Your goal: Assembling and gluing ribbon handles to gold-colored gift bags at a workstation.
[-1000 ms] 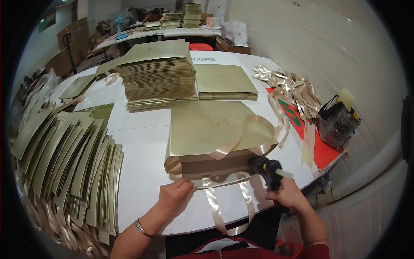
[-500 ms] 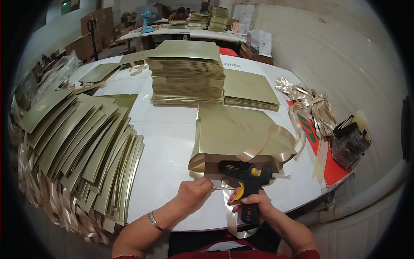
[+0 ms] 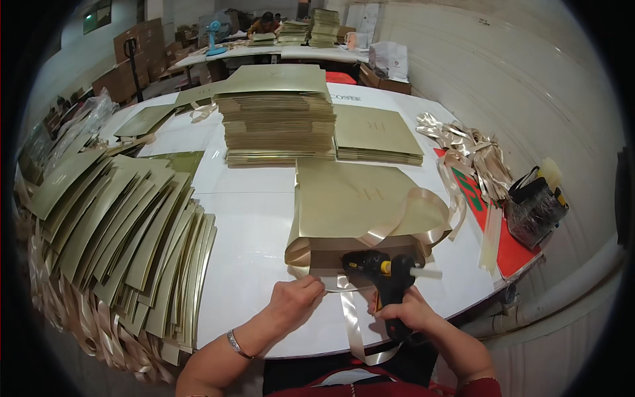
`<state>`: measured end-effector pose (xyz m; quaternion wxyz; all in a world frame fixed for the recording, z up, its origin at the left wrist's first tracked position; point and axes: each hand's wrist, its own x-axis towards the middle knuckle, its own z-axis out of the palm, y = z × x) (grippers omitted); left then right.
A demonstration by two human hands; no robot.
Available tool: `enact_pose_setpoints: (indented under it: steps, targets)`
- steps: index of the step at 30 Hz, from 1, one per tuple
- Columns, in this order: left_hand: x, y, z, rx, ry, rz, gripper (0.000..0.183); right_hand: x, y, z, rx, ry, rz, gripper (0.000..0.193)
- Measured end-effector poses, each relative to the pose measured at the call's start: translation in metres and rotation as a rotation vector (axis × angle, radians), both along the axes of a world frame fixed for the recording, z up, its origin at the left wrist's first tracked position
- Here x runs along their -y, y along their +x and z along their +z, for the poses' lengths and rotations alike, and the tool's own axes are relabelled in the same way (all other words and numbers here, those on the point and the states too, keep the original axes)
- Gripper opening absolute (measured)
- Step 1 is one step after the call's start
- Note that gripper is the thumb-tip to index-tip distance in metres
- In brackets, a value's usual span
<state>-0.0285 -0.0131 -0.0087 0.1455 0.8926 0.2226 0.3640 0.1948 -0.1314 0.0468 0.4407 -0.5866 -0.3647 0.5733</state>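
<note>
In front of me lies a gold paper bag (image 3: 350,198), its mouth toward me. A satin ribbon (image 3: 417,215) loops over its upper face, and another ribbon (image 3: 351,317) hangs from the near edge of the mouth down past the table edge. My left hand (image 3: 296,301) pinches the left end of that near edge. A black hot glue gun (image 3: 395,284) with yellow parts and a pale glue stick (image 3: 426,272) is in my right hand (image 3: 410,309), fingers wrapped round its handle. The gun's nozzle points left, over the bag's mouth.
Many gold bags with ribbons (image 3: 126,245) fan out on the left. A tall stack of flat bags (image 3: 276,122) and a lower stack (image 3: 377,132) stand beyond. On the right are bundled ribbons (image 3: 483,159), spare glue sticks (image 3: 490,238) and a dark container (image 3: 534,212). Another person sits far back.
The glue gun has turned and shifted slightly right, its nozzle now over the bag's mouth. My left hand stays at the bag's edge. The whole view has shifted a little.
</note>
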Motion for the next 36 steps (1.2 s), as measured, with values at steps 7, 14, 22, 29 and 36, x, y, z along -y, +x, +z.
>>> enact_pose_setpoints:
  steps: [7, 14, 22, 29, 36]
  targets:
    - [-0.001, -0.001, -0.001, 0.025, 0.033, -0.025, 0.013, 0.032, 0.029, 0.028, -0.115, -0.009, 0.081, 0.035]
    - [0.005, 0.006, 0.005, 0.087, 0.135, -0.012, 0.014, 0.153, 0.079, 0.01, -0.224, 0.293, -0.418, 0.059]
    - [0.007, 0.022, 0.004, 0.097, 0.18, 0.022, 0.016, 0.232, 0.19, -0.033, 0.388, 0.224, -1.436, 0.017]
    - [0.008, 0.016, 0.002, 0.065, 0.191, 0.114, 0.019, 0.248, 0.272, -0.034, -0.271, -0.005, -1.146, 0.022]
    - [-0.018, 0.047, 0.004, 0.172, 0.031, 0.371, 0.012, 0.197, 0.25, -0.034, 1.864, -0.589, -0.808, 0.029]
